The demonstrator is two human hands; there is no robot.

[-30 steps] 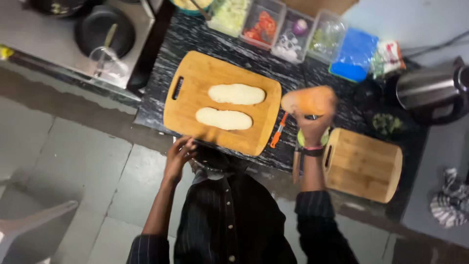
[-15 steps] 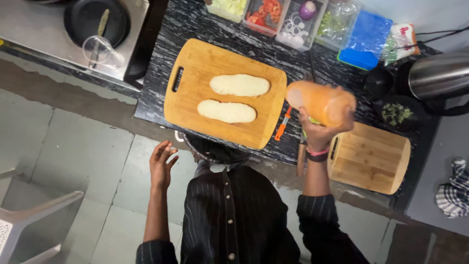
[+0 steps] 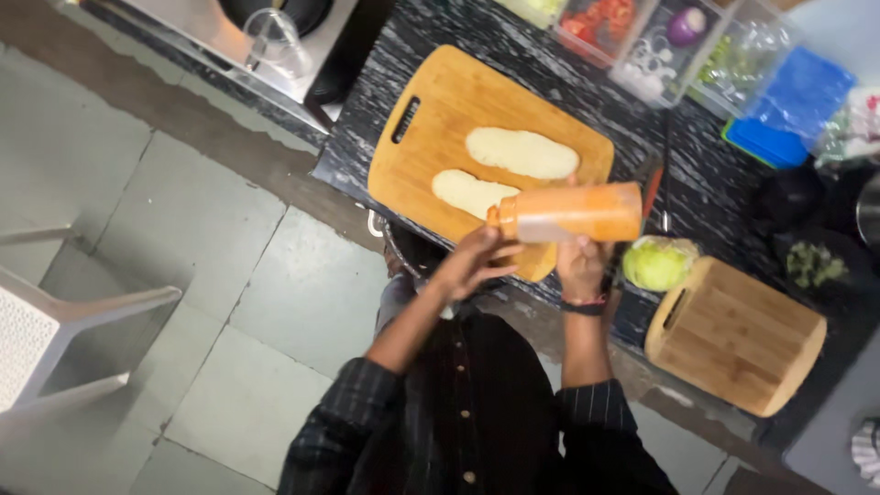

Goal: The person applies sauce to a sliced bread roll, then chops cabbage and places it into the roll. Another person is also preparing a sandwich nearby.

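Since half a second ago, the left hand [image 3: 477,261] has risen from beside the body to the capped end of the orange bottle [image 3: 568,213], fingers curled around its tip. The right hand [image 3: 579,266] grips the bottle's body from below, holding it sideways above the near edge of the large cutting board [image 3: 431,119], just over the two bread halves [image 3: 500,170]. A green cabbage [image 3: 658,263] sits to the right.

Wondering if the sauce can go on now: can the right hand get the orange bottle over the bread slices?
Probably yes: the right hand holds the orange bottle just beside the bread slices, with nothing between.
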